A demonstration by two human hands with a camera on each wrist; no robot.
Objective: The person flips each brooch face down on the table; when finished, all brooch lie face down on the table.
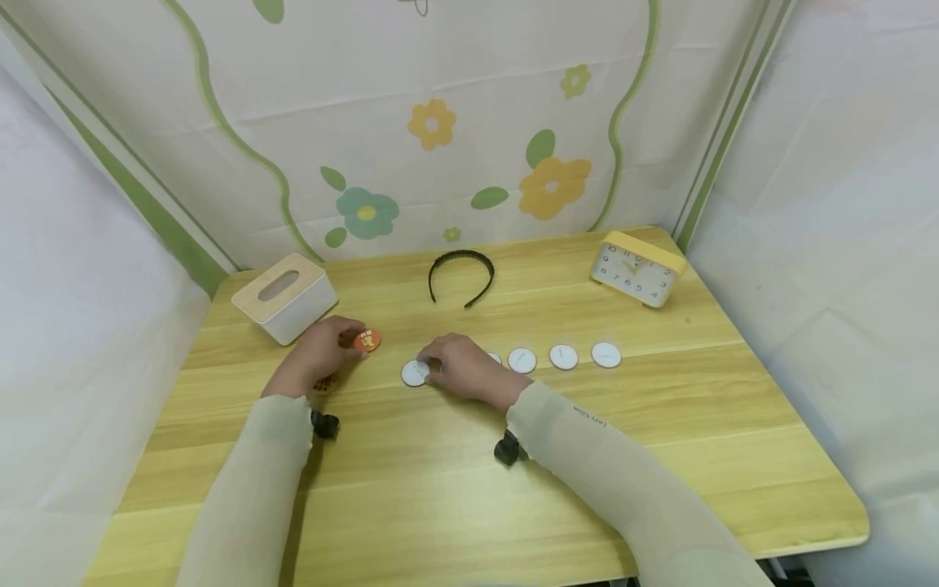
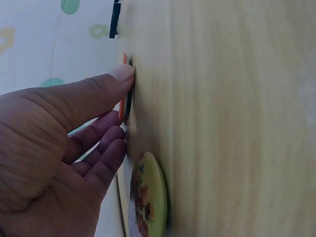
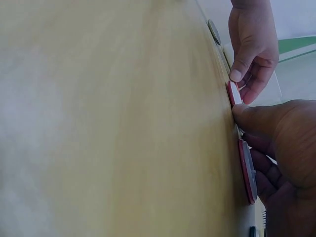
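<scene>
My left hand [image 1: 317,357] pinches an orange round badge [image 1: 369,340] at its edge, between thumb and fingers; the left wrist view shows that badge [image 2: 122,106] edge-on, close to the tabletop. Beneath this hand lies another round badge with a patterned face and yellow rim [image 2: 157,192]. Thumb and fingers of my right hand [image 1: 464,367] grip the edge of a white-backed round badge [image 1: 414,373] on the table. Partly behind the right hand is another badge, seen as a red-rimmed disc with a grey back [image 3: 250,170] in the right wrist view.
Several white-backed badges [image 1: 563,356] lie in a row to the right. A black headband [image 1: 462,255] rests at the back centre. A white tissue box [image 1: 304,310] stands back left, a yellow clock [image 1: 637,273] back right. A patterned curtain [image 1: 469,81] hangs behind the wooden table [image 1: 440,505].
</scene>
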